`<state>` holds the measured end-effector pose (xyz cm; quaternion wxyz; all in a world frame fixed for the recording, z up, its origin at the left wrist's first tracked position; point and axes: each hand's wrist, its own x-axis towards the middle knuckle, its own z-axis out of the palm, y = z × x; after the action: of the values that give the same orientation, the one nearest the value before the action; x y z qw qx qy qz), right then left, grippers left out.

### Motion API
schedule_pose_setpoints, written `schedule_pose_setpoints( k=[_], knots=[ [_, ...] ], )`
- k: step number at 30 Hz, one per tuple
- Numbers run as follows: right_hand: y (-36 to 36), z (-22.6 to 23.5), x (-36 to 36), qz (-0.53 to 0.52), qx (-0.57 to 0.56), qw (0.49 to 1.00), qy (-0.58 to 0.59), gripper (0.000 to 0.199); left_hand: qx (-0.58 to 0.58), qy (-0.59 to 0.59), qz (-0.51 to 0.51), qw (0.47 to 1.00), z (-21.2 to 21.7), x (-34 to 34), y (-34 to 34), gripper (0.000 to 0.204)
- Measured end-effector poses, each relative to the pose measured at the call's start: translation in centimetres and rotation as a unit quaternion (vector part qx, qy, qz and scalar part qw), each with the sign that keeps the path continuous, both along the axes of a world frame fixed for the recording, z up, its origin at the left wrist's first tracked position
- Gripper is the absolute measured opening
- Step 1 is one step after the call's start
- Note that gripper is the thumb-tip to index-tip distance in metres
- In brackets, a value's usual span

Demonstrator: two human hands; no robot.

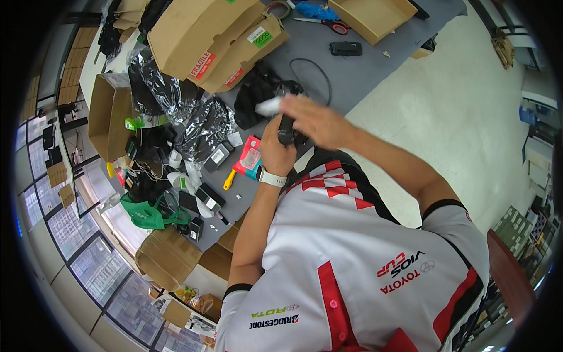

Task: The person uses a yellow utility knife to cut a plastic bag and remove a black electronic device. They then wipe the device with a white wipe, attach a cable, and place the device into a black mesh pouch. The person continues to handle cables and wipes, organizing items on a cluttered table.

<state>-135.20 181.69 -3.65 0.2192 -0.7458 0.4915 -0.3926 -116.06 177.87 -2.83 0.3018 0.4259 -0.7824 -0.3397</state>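
Note:
My left hand [277, 151], with a white watch at the wrist, is closed round a black object [287, 130] with a rounded, handle-like end. Its exact kind is partly hidden by my fingers. Just to its right my right hand [321, 124] is smeared by motion, fingers pressed together over the top of the black object. A crumpled white wipe [269, 107] sticks out past the fingertips of my right hand. Black cloth [253, 97] lies on the grey table [366, 73] behind both hands. A red and teal soft packet [249, 157] lies left of my left wrist.
Big cardboard boxes [176, 35] stand at the far left. Plastic-wrapped black items [205, 126], a green bag [142, 212] and a yellow-handled tool [229, 179] crowd the left side. Scissors [335, 26], a black case [345, 48] and an open carton [375, 17] lie farther back.

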Motion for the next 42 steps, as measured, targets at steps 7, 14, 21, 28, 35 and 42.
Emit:
schedule_pose_setpoints(
  k=[7,14,21,28,35,42],
  knots=[
    [1.0,2.8,1.7,0.032,-0.009,0.998,0.046,0.055,0.134,-0.093,-0.032,0.986,1.6,0.3,-0.5,0.021],
    [0.6,2.2,0.6,0.037,-0.019,0.989,0.144,0.052,0.197,-0.124,-0.03,0.972,2.9,-0.3,-0.6,0.026],
    [0.9,0.4,-0.1,0.047,-0.15,0.984,0.084,0.04,0.304,-0.149,-0.025,0.941,2.1,0.1,-1.3,0.03],
    [1.6,0.3,1.6,-0.057,-0.152,0.986,0.026,0.034,0.487,0.226,0.081,0.84,2.4,0.8,-1.3,0.029],
    [2.6,-1.3,1.6,-0.149,-0.054,0.985,-0.074,0.03,0.456,0.279,0.076,0.842,1.5,0.3,-0.3,0.034],
    [1.2,1.2,4.2,-0.294,0.092,0.899,-0.312,0.02,0.313,0.239,0.059,0.917,0.6,-0.4,0.6,0.031]
  ],
)
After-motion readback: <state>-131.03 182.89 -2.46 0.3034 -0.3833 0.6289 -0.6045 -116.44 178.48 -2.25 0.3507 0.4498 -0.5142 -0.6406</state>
